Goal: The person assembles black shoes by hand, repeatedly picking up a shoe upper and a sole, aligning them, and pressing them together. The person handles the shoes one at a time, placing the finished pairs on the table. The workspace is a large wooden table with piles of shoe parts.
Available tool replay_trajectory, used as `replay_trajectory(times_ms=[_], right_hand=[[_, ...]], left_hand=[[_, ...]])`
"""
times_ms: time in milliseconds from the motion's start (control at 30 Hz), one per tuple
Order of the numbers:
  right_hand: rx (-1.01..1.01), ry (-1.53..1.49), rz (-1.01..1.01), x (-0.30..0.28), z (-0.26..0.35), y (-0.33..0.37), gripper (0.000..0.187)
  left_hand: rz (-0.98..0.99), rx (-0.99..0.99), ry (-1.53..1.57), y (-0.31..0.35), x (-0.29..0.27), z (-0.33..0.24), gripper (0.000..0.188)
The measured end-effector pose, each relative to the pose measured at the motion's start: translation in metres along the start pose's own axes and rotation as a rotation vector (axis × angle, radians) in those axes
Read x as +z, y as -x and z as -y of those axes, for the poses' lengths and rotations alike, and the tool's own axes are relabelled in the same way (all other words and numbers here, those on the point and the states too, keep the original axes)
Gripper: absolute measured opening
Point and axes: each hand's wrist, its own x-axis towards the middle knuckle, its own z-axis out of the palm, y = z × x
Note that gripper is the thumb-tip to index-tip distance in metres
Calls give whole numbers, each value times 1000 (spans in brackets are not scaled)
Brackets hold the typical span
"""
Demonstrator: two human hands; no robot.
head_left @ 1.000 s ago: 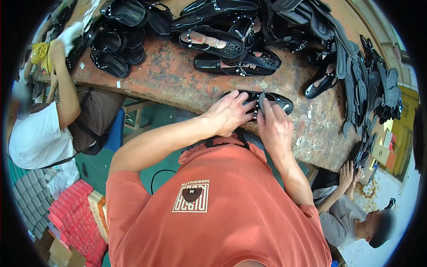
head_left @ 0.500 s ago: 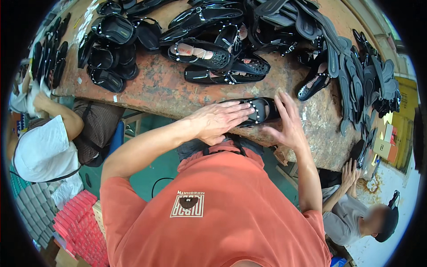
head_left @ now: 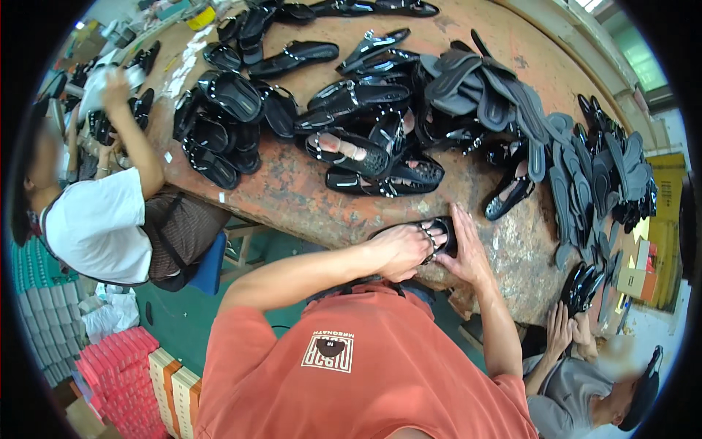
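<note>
A glossy black shoe with a studded strap lies at the table's near edge, partly hidden under both hands. My left hand reaches over it from the left, its fingertips inside the opening by the strap, pressing on the insole. My right hand cups the right end, with straight fingers along the far side and the thumb on the near side. Beyond my hands, black studded shoes lie in a loose pile. Another single shoe rests to the right of it.
Black slip-on shoes are heaped at the left, and grey insoles spread over the right of the worn table. A co-worker in white sits at the left; another in grey handles black shoes at the right. Pink stacks stand on the floor.
My left fingers have moved from lying flat over the strap to inside the shoe. My right hand has closed in against the shoe's end. The view has shifted, showing more of the far table.
</note>
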Motion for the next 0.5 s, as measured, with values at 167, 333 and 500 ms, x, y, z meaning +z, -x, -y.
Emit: replay_trajectory(times_ms=[167, 333, 500], right_hand=[[-74, -3, -28, -9, 9, 5, 103], [-120, 525, 129, -54, 65, -1, 24], [-116, 595, 212, -74, 58, 12, 32]], left_hand=[[-330, -551, 214, 75, -49, -19, 81], [-552, -148, 456, 29, -96, -21, 77], [-422, 113, 400, -38, -101, -37, 79]])
